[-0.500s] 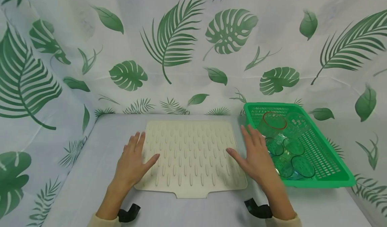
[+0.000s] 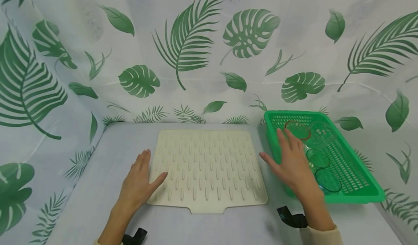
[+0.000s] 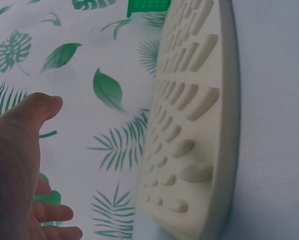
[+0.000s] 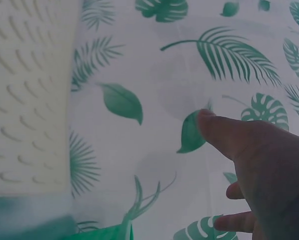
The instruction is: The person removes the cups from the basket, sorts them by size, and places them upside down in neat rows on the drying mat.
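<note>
A cream ridged mat lies flat on the table, its tab toward the near edge. My left hand hovers at the mat's left side, fingers spread, holding nothing; the left wrist view shows the same hand beside the mat. Over the left side of a green basket is my right hand, empty, thumb out. Inside the basket lie several clear glasses, one with a red rim; the hand hides some of them. In the right wrist view the hand touches nothing.
A pale table cover extends around the mat. Behind it hangs a white cloth with green leaf prints. The basket stands close to the mat's right side. A black strap piece is at my right wrist.
My right hand has moved right, from the mat's right edge to over the basket's left side. My left hand has shifted slightly left and nearer to me.
</note>
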Demonstrator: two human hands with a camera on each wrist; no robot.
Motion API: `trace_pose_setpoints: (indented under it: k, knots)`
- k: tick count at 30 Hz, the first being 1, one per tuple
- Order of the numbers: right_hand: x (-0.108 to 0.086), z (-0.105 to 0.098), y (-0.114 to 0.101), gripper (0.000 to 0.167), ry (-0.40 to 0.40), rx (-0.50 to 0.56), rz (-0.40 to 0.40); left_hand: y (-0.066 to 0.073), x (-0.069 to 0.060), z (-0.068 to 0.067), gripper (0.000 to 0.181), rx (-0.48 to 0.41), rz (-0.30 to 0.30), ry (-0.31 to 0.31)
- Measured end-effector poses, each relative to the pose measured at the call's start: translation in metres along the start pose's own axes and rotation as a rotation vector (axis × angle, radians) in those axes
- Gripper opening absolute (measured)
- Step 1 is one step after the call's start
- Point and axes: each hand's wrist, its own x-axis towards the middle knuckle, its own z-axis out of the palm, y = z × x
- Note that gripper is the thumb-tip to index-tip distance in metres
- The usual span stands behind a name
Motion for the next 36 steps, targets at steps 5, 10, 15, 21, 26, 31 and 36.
trace_pose_setpoints:
  k: [5, 10, 15, 21, 26, 31, 36]
  knots:
    - [0.004, -0.006, 0.01, 0.097, -0.004, -0.01, 0.008, -0.005, -0.007, 0.002, 0.104, -0.013, -0.029, -0.025]
    - [0.011, -0.011, 0.021, 0.098, -0.001, -0.034, 0.01, -0.01, -0.013, 0.002, 0.107, -0.028, -0.059, -0.058]
    - [0.019, -0.016, 0.032, 0.102, -0.018, -0.072, 0.038, -0.015, -0.022, 0.002, 0.11, -0.038, -0.099, -0.102]
    - [0.028, -0.02, 0.045, 0.104, -0.047, -0.094, 0.068, -0.021, -0.035, 0.009, 0.113, -0.04, -0.125, -0.136]
    - [0.034, -0.021, 0.057, 0.103, -0.078, -0.095, 0.095, -0.024, -0.043, 0.015, 0.117, -0.031, -0.139, -0.154]
    - [0.039, -0.02, 0.07, 0.105, -0.128, -0.099, 0.127, -0.026, -0.049, 0.018, 0.123, -0.036, -0.177, -0.21]
    - [0.045, -0.02, 0.079, 0.106, -0.159, -0.082, 0.14, -0.027, -0.052, 0.021, 0.125, -0.027, -0.178, -0.221]
